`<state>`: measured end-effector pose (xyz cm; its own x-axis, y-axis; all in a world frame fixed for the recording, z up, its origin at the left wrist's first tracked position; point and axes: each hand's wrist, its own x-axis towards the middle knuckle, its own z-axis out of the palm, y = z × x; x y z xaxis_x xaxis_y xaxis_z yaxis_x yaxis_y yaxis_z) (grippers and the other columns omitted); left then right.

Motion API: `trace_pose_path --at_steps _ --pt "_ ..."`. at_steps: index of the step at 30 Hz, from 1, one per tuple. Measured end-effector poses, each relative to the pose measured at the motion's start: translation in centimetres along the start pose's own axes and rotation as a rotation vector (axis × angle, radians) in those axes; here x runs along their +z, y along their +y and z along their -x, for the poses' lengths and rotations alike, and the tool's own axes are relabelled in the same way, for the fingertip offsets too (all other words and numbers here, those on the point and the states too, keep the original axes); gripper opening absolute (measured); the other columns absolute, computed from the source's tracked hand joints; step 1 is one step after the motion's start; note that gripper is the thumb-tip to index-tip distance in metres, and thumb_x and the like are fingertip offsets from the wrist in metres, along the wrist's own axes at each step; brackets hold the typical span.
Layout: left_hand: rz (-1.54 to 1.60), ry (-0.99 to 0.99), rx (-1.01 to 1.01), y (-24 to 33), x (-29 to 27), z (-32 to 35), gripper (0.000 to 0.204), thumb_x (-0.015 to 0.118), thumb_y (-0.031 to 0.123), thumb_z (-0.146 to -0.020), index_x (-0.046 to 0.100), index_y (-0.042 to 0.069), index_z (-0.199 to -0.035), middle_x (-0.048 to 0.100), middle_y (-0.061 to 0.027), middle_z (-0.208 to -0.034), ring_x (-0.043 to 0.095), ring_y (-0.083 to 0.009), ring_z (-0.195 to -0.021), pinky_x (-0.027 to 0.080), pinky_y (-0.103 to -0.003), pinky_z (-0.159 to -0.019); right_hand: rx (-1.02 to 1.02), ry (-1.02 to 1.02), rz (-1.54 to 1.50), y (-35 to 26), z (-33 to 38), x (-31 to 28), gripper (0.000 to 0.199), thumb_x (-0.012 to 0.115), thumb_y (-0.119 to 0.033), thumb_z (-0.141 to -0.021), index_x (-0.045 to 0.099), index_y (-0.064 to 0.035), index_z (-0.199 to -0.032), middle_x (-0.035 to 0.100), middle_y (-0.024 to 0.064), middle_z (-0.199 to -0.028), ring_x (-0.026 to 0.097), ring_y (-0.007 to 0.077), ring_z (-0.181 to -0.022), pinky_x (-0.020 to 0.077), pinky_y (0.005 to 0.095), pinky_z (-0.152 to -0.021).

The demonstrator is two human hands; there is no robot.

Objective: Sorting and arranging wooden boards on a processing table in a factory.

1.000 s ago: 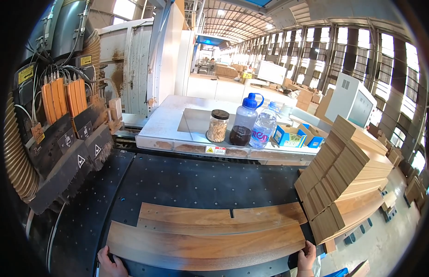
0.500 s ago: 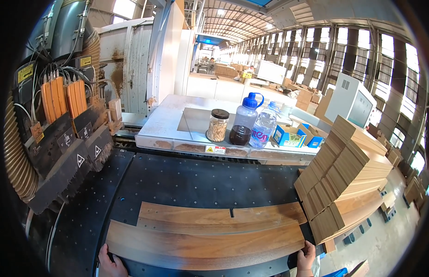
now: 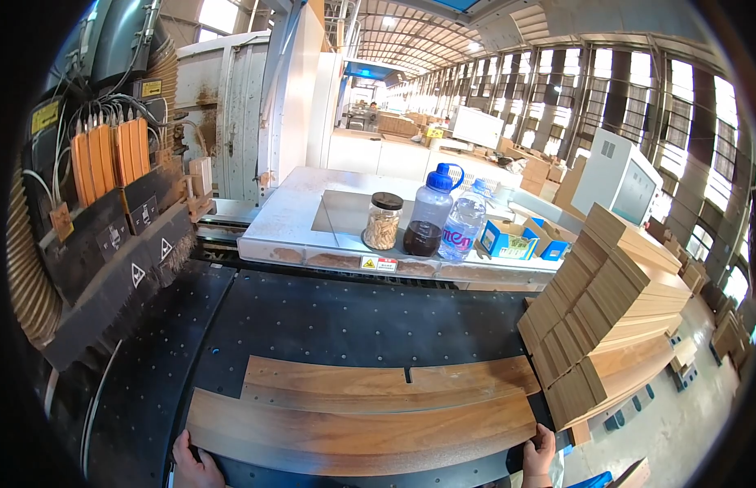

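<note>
A long wood-grain board [image 3: 362, 435] lies across the near part of the black machine table, between my two hands. My left hand [image 3: 196, 465] grips its left end near the front corner, thumb toward the board. At the opposite end, my right hand [image 3: 540, 455] holds the right edge with curled fingers. Just beyond lies a second wood-grain board [image 3: 329, 382], with a small dark notch in its far edge. The front board's far edge runs close along it; whether they overlap is hard to tell.
A tall stack of boards [image 3: 594, 325] stands at the right. Machine head [image 3: 109, 244] with orange cylinders and a black brush skirt hangs at the left. On the white beam are a jar [image 3: 383, 221], a blue-lidded jug [image 3: 429, 213], a water bottle [image 3: 466, 224] and small blue boxes [image 3: 508, 241].
The machine head at the left has shifted slightly away and to the left. Both hands and both boards stay where they were.
</note>
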<state>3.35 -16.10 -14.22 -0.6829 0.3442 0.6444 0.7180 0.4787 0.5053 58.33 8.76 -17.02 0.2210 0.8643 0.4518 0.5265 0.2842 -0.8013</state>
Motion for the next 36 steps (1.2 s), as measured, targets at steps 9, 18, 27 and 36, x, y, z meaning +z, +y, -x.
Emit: trace_pose_path --at_steps 9,18,27,36 --pt "0.004 0.022 0.018 0.3 -0.3 0.1 0.039 0.053 0.007 -0.08 0.054 0.001 -0.119 0.056 -0.0207 -0.113 0.051 -0.0374 -0.106 0.039 -0.043 -0.094 -0.04 0.029 0.008 0.7 0.2 0.0 0.045 0.049 0.012 -0.065 0.052 0.0014 -0.109 0.056 0.0089 -0.099 0.059 0.0175 -0.091 0.0475 0.0273 -0.079" --pt "0.035 0.053 0.066 -0.5 0.2 0.1 0.037 0.054 0.005 -0.081 0.055 0.0 -0.117 0.058 -0.0197 -0.114 0.054 -0.0357 -0.105 0.042 -0.041 -0.093 -0.013 0.029 -0.067 1.4 0.1 0.0 0.046 0.048 0.012 -0.066 0.052 0.0011 -0.11 0.056 0.0085 -0.1 0.059 0.0169 -0.09 0.0475 0.027 -0.078" --pt "0.059 0.023 0.039 -0.4 0.1 0.0 0.037 0.054 0.004 -0.081 0.054 -0.001 -0.117 0.058 -0.0202 -0.114 0.055 -0.0356 -0.105 0.042 -0.04 -0.093 -0.031 0.018 0.014 1.0 0.0 0.1 0.046 0.048 0.012 -0.065 0.053 0.001 -0.109 0.056 0.0083 -0.098 0.059 0.0164 -0.089 0.0473 0.0263 -0.077" --pt "0.066 0.016 0.037 -0.2 -0.2 0.0 0.037 0.053 0.003 -0.08 0.054 -0.002 -0.117 0.057 -0.0212 -0.113 0.054 -0.0363 -0.104 0.042 -0.04 -0.093 -0.024 0.03 -0.005 1.7 0.2 -0.1 0.046 0.048 0.013 -0.065 0.053 0.0007 -0.109 0.055 0.0079 -0.099 0.058 0.0172 -0.092 0.0468 0.0269 -0.079"
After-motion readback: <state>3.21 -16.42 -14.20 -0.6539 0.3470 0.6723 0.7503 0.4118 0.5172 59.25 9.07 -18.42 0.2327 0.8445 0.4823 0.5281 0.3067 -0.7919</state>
